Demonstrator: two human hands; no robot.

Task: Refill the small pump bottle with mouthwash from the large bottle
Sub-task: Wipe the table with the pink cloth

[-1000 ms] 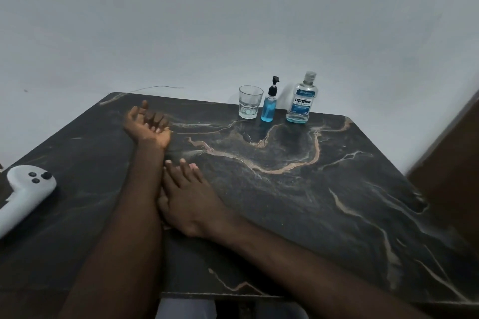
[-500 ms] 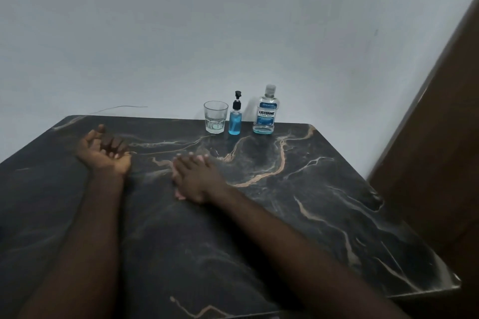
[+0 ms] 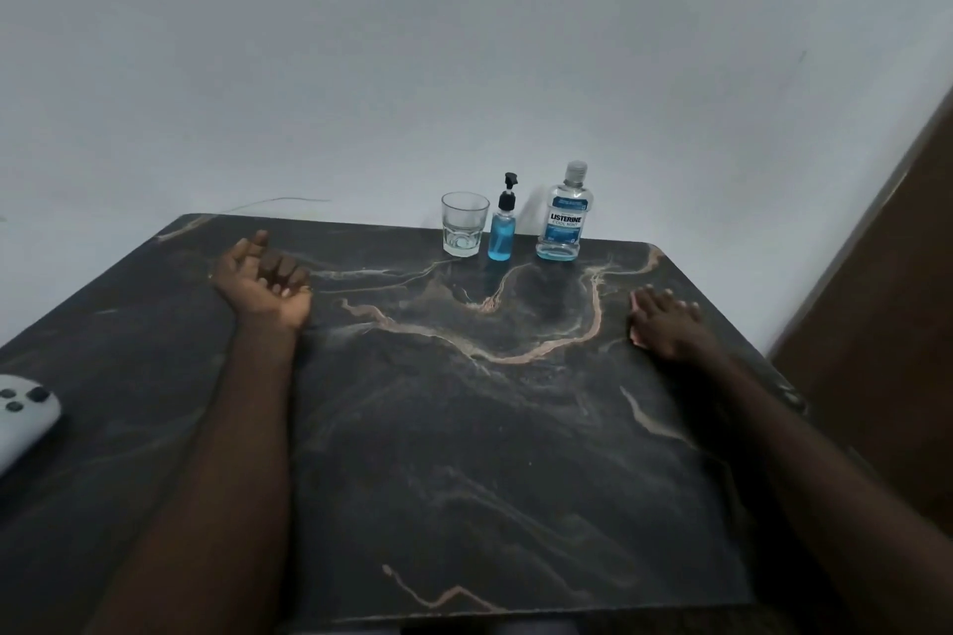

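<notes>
The right hand has moved rightward, away from the left hand.

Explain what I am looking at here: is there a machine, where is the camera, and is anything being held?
There is no machine. A person works with two bare hands, and the single picture comes from a wide-angle camera worn on their head, looking forward and down. The left grip, a bare hand, lies palm up with loosely curled fingers on the dark marble-patterned table. The right grip rests palm down and flat on it. Neither holds anything. At the far edge stand, left to right, a clear drinking glass, a small blue pump bottle with a black pump and a large clear mouthwash bottle with a blue label, its cap on. At the left edge lies part of a white controller with dark buttons.
</notes>
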